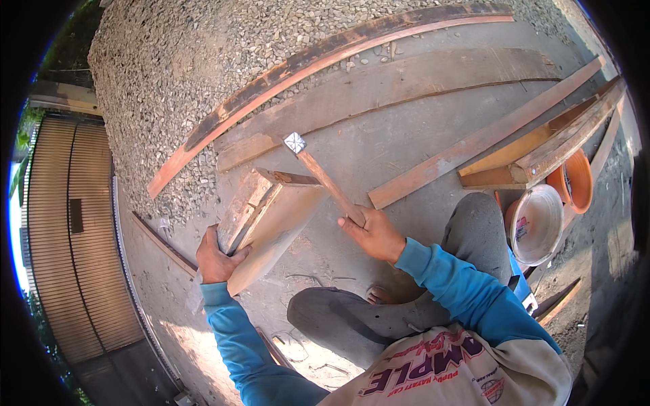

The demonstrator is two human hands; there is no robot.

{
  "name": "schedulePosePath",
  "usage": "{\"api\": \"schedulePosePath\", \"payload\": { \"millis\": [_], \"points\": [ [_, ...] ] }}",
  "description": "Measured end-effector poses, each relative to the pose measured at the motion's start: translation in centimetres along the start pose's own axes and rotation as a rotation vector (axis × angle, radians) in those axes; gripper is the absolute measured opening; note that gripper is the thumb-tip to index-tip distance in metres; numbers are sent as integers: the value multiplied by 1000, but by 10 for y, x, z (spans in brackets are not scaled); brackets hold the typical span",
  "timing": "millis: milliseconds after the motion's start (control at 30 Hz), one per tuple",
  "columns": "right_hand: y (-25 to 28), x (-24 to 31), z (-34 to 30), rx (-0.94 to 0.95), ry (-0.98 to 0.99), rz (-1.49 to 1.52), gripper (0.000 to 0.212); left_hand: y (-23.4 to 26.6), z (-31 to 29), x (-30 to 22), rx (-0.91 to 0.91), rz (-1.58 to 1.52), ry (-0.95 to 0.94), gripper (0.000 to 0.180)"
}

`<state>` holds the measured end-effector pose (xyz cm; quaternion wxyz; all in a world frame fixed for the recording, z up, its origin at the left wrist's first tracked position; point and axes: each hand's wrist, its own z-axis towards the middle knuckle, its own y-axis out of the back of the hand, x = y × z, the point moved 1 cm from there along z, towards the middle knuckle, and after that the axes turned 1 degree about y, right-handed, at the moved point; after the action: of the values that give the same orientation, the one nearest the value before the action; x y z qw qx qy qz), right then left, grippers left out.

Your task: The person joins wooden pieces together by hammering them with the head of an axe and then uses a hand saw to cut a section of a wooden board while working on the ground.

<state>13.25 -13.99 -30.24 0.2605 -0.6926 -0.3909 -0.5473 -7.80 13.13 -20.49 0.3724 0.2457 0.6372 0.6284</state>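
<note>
My right hand [371,232] is closed round the wooden handle of a hammer [326,177]. Its pale metal head is raised near the far end of a box-like wooden piece made of joined boards [274,227]. That piece stands tilted on the ground to the left of the hammer. My left hand [217,258] grips its near left end, thumb over the edge and the other fingers partly hidden. Whether the hammer head touches the wood I cannot tell.
Long planks [386,88] lie along a gravel heap [176,74]. Another plank [474,145] and a long wooden trough [542,152] lie to the right, near a whitish bucket [542,233] and an orange bucket [577,181]. A slatted gate [74,223] stands at the left.
</note>
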Motion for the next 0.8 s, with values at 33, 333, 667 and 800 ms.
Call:
{"api": "schedulePosePath", "payload": {
  "millis": [33, 333, 667, 800],
  "points": [
    [5, 27, -4, -20, 80, 46, 32, 2, 7, -4, -16, 7, 10, 72],
    [-19, -79, 16, 72, -290, 14, 31, 1, 11, 2, 18, -60, -5, 74],
    [-14, -7, -1, 73, 68, 85, 32, 0, 4, -13, 22, -25, 15, 77],
    [-13, -20, -6, 125, 35, 27, 30, -4, -2, -12, 10, -2, -1, 76]
  ]
}}
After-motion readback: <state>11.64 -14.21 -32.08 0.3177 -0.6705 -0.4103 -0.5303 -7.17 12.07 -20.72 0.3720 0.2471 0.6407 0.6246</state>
